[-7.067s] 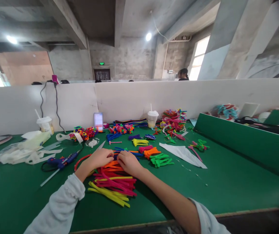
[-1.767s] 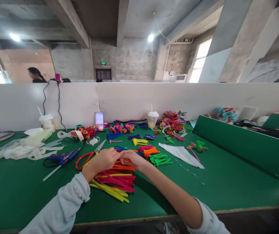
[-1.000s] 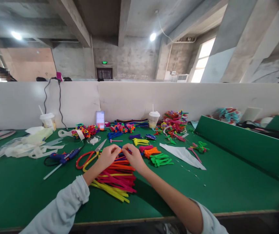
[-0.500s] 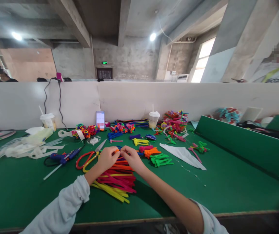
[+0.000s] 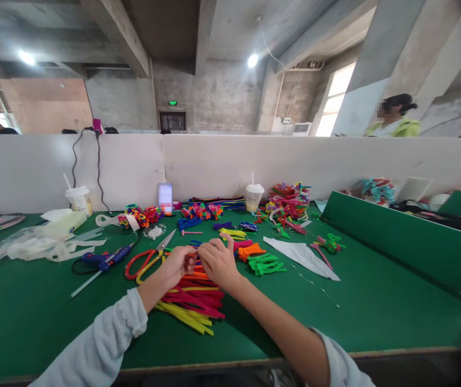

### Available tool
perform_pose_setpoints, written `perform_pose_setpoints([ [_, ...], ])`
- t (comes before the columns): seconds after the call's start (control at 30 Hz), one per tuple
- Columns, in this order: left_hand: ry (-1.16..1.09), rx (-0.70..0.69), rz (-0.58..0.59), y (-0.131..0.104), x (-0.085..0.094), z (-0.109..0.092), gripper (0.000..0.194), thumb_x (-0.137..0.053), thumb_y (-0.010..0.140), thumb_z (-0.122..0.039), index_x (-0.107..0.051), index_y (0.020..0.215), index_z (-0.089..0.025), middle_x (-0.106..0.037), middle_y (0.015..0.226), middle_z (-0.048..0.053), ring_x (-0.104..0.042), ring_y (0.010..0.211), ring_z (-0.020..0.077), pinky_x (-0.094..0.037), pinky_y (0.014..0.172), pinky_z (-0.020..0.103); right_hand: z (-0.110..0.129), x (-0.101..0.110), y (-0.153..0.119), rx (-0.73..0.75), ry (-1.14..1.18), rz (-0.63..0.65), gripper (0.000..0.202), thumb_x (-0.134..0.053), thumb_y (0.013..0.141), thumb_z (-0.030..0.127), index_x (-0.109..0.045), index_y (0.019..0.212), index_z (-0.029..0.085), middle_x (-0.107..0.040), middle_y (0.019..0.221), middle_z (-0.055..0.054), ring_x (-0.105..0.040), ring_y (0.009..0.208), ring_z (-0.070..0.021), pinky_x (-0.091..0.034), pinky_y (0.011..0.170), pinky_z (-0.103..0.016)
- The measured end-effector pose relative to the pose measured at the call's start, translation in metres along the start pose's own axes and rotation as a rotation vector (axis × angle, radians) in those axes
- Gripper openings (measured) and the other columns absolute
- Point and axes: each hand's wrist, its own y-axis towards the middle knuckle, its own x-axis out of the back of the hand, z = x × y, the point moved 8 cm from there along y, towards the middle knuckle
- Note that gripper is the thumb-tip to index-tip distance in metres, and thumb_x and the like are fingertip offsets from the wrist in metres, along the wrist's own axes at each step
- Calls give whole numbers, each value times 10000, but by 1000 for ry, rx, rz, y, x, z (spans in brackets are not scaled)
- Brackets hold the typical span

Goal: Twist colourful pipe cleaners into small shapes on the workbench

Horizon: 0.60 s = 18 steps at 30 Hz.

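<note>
My left hand (image 5: 178, 264) and my right hand (image 5: 220, 264) meet above a loose pile of pipe cleaners (image 5: 196, 295) in red, pink, orange and yellow. Both hands are closed, fingertips together, around a short orange pipe cleaner that the fingers now mostly hide. The right hand's fingers cover the meeting point, its index finger raised. Just left of my left hand lie scissors (image 5: 150, 259) with red and yellow handles. Beyond my right hand sit bent bundles of orange pipe cleaners (image 5: 250, 250), green pipe cleaners (image 5: 266, 264) and yellow pipe cleaners (image 5: 232, 234).
A blue glue gun (image 5: 107, 259) and plastic wrapping (image 5: 33, 242) lie at left. Behind are a phone (image 5: 165, 196), two lidded cups, one a white cup (image 5: 253, 198), and colourful finished pieces (image 5: 289, 201). White paper (image 5: 301, 257) and a green divider (image 5: 395, 242) are at right.
My right hand has turned over and its fingers now fold across the left fingertips, hiding the orange bit. Beyond the partition, a person at the right has moved leftward.
</note>
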Motion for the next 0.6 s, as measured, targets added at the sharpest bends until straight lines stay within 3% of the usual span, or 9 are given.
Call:
perform_pose_setpoints([
  [0.07, 290, -213, -79, -5, 7, -20, 230, -428, 722, -314, -432, 541, -173, -437, 499, -24, -438, 459, 107, -364, 478, 241, -15, -3, 2, -140, 158, -31, 145, -417, 792, 188, -534, 710, 212, -580, 754, -28, -435, 763, -172, -248, 820, -358],
  [0.13, 631, -520, -162, -16, 7, -46, 164, -462, 742, -310, -535, 727, -164, -549, 697, 21, -522, 659, 150, -413, 617, 268, -33, -12, 1, -313, 407, -29, 140, -426, 780, 231, -507, 669, 200, -526, 675, -13, -426, 678, -153, -309, 704, -304],
  [0.23, 1004, -799, -184, -28, -2, -58, 183, -454, 786, -268, -539, 923, -181, -553, 936, 58, -505, 880, 177, -410, 748, 291, -47, -30, -2, -487, 764, 40, 133, -455, 740, 268, -476, 632, 193, -459, 614, 19, -414, 613, -127, -322, 607, -253],
  [0.33, 1198, -875, -170, -28, -6, -54, 170, -389, 831, -220, -554, 838, -180, -552, 883, 50, -499, 846, 162, -413, 719, 271, -50, -37, -4, -544, 904, 64, 126, -481, 713, 273, -473, 621, 187, -448, 604, 32, -415, 606, -113, -319, 597, -235],
  [0.43, 1252, -911, -144, -28, -10, -52, 195, -374, 834, -199, -559, 776, -176, -562, 810, 38, -495, 789, 153, -404, 705, 263, -48, -38, -4, -518, 873, 69, 134, -483, 712, 274, -474, 614, 183, -441, 594, 33, -394, 578, -106, -305, 572, -232],
  [0.53, 1200, -871, -131, -28, -10, -53, 196, -389, 808, -196, -557, 711, -167, -558, 735, 34, -486, 729, 151, -390, 670, 261, -44, -35, -2, -459, 775, 66, 143, -463, 733, 269, -476, 619, 185, -445, 593, 28, -388, 570, -111, -302, 566, -238],
  [0.6, 1050, -770, -162, -25, -5, -53, 199, -391, 783, -190, -541, 656, -162, -541, 689, 25, -476, 674, 138, -377, 628, 247, -40, -30, 0, -405, 665, 39, 150, -448, 751, 254, -479, 620, 189, -464, 603, 21, -410, 598, -123, -311, 596, -247],
])
